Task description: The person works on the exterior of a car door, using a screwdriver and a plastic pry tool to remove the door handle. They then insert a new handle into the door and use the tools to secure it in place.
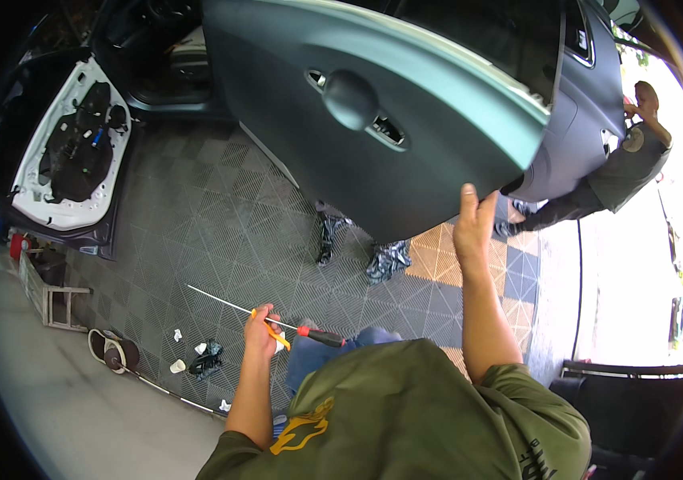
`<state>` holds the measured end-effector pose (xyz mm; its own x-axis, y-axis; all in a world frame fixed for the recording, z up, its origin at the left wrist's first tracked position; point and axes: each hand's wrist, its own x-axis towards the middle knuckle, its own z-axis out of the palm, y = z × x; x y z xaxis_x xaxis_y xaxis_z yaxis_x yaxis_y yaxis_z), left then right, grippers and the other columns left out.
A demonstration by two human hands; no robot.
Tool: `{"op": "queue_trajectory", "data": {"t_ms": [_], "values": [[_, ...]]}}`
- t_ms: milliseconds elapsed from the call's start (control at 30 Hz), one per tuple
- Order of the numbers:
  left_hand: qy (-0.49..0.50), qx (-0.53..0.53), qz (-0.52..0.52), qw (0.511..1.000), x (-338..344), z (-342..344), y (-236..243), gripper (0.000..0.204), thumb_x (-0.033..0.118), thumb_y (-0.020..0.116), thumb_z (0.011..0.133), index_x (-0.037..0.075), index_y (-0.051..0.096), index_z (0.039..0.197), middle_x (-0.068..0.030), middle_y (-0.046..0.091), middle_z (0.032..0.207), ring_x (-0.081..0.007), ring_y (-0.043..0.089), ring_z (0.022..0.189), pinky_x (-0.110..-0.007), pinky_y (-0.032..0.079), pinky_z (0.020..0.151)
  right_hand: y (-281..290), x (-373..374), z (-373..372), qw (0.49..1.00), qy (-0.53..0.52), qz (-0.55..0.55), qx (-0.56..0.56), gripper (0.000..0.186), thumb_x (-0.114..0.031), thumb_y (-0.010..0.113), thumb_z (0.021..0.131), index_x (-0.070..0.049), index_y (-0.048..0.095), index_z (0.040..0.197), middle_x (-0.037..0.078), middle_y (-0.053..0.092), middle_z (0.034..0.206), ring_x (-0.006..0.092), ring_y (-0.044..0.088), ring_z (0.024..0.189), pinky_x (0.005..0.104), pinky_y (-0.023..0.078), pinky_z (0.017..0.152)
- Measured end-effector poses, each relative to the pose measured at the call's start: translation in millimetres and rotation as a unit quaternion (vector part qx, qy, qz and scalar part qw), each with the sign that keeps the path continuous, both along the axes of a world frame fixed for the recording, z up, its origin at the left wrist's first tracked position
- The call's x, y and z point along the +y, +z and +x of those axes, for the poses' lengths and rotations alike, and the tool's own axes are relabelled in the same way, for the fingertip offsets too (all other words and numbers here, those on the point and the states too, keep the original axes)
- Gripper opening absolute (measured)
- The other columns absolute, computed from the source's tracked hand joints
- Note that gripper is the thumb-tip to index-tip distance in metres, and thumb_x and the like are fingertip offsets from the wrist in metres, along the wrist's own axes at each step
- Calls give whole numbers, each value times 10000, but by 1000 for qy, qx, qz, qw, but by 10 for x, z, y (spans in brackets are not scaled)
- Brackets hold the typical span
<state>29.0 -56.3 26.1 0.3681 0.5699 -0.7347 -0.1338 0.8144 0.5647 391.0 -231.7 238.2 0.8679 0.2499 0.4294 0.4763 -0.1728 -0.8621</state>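
Note:
My left hand (260,330) is closed around a long thin screwdriver (321,334) with a red and black handle. Its metal shaft points away to the far left. The same fingers also hold a flat yellow-orange tool (279,336), whose exact kind I cannot make out. My right hand (476,222) grips the edge of a dark matte car door (293,120), thumb on the outer face and the other fingers partly hidden. The door stands swung out from the car. Around its rounded handle recess (350,100), openings show and no pull handle is visible.
Another open door (25,180) with bare white inner metal stands at left. A step stool (68,308), a stick-handled tool (121,352), cups and crumpled dark plastic (207,360) lie along the left wall. More dark plastic (389,261) lies under the door. A person (625,172) stands at right.

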Motion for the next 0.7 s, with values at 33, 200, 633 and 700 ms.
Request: {"op": "queue_trajectory", "data": {"t_ms": [33, 200, 633, 700], "values": [[-13, 9, 2, 1000, 76, -23, -65, 153, 182, 510, 952, 51, 562, 1014, -60, 543, 686, -121, 463, 516, -275, 396, 460, -97, 25, -11, 998, -38, -26, -46, 488, -232, 473, 996, 64, 337, 1359, 218, 466, 1321, 296, 461, 1218, 376, 340, 1041], [-62, 21, -24, 998, 427, -347, -786, 163, 184, 504, 959, 49, 560, 1033, -53, 531, 687, -103, 446, 507, -249, 378, 441, -200, 291, -136, 970, -196, -50, -135, 487, -291, 361, 1033, 64, 336, 1366, 208, 471, 1289, 285, 465, 1176, 359, 327, 1044], [-29, 74, -47, 996, 987, -494, -1858, 151, 187, 507, 948, 69, 568, 1021, -22, 476, 672, -62, 394, 489, -219, 348, 414, -309, 332, -69, 974, -202, -3, -106, 484, -379, 334, 1036, 49, 432, 1240, 153, 548, 1128, 232, 529, 1014, 335, 407, 937], [-28, 88, -45, 995, 964, -427, -1821, 153, 178, 500, 949, 61, 566, 1023, -23, 477, 668, -61, 392, 480, -213, 348, 407, -309, 365, -33, 969, -212, -12, -125, 491, -404, 353, 1028, 42, 445, 1213, 152, 560, 1116, 220, 544, 1006, 330, 427, 936]]}}
